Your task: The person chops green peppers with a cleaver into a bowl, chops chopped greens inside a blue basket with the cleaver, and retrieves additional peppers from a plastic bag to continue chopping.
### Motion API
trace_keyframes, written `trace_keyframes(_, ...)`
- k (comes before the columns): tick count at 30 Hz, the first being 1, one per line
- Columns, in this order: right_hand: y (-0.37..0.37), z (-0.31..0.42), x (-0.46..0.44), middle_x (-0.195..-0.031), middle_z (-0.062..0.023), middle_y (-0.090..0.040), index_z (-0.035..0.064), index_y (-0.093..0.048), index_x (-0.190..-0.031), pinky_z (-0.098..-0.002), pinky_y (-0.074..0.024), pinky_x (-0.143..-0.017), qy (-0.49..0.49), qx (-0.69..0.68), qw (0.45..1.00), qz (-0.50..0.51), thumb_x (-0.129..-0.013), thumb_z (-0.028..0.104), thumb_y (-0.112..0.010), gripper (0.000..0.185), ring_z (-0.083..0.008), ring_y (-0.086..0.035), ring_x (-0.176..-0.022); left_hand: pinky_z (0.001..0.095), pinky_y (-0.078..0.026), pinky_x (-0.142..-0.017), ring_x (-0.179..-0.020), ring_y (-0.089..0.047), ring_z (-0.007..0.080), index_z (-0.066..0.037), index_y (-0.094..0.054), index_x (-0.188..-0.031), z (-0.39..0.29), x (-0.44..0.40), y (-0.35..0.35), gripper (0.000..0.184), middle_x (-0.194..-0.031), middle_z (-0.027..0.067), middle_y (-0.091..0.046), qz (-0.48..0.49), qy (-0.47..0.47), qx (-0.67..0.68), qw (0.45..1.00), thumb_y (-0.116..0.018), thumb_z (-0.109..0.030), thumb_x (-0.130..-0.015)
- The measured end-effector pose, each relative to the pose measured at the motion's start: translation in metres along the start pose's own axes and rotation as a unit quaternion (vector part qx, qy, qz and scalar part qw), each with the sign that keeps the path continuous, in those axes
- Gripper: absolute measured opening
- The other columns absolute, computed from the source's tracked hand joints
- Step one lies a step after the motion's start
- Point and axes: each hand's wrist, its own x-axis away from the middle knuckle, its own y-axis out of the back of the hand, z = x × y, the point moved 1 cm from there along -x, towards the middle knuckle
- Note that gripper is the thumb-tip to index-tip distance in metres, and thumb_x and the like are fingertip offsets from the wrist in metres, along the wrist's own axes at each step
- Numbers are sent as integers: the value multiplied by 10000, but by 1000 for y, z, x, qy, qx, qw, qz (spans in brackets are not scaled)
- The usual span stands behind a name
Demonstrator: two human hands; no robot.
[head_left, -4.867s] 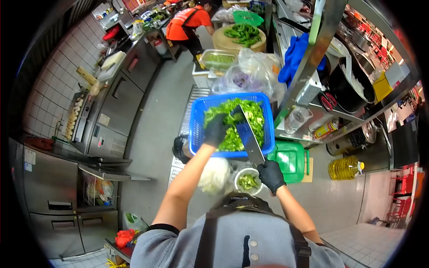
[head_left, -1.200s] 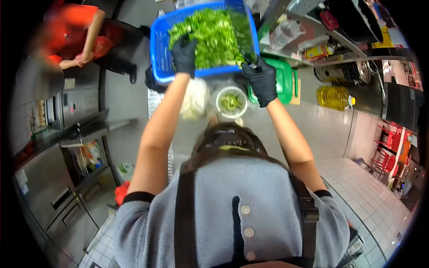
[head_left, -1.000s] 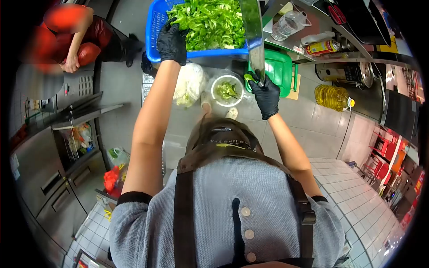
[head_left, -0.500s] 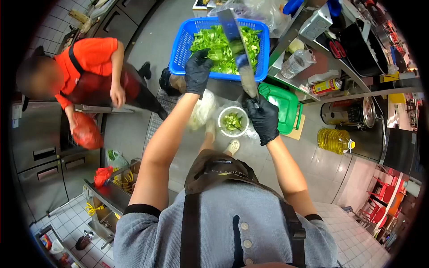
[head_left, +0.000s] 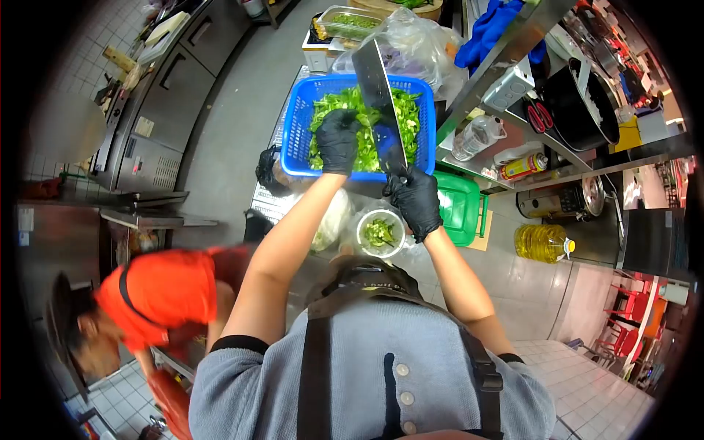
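My right hand (head_left: 416,203), in a black glove, grips the handle of a cleaver (head_left: 378,88). Its broad blade slants up across a blue plastic basket (head_left: 294,139). Chopped green vegetables (head_left: 334,103) fill the basket. My left hand (head_left: 338,143), gloved in black too, is over the left part of the greens, fingers curled in and pressed together near the blade. What lies inside those fingers is hidden. Below the basket, close to my right hand, a round white container (head_left: 362,236) holds cut green pieces (head_left: 379,232).
A green lidded bin (head_left: 456,209) stands right of my right hand. Beyond it are an oil jug (head_left: 539,243) and a metal shelf with a plastic bottle (head_left: 473,139). Plastic bags (head_left: 411,44) lie behind the basket. A co-worker in orange (head_left: 165,293) bends at lower left.
The basket, cleaver and both hands now appear lower in view. My left hand has come nearer the blade, its fingers more curled. The co-worker has moved to the lower left and bent over.
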Motion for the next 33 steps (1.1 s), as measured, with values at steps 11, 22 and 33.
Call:
trace_keyframes(11,-21,-26,-69,-610,-147,-612,-33,-605,-758,-332,-452,-479,-42,17,998,-32,-811,87,-580,133,-194,-592,-492,306,-497,-743,-830,-612,194,-28,-645,-938,61,-28,-33,277,-906,89,-635,85,-36,92,991,-551,120,-724)
trace_keyframes(22,-1,-48,-65,-658,-116,-640,-22,-621,-898,-296,-456,-476,-104,41,989,-96,-840,102,-590,141,-150,-595,-500,368,-447,-893,-1028,-577,307,-56,-623,-1068,88,-115,-59,424,-1047,152,-627,206,-137,4,969,-461,109,-713)
trace_keyframes(33,8,-36,-11,-697,-68,-658,-5,-642,-1012,-218,-425,-451,-171,2,972,-158,-840,-9,-552,194,-66,-515,-498,380,-488,-762,-822,-633,318,-91,-684,-839,192,-291,-227,192,-864,146,-665,418,-204,-126,876,-609,-240,-743)
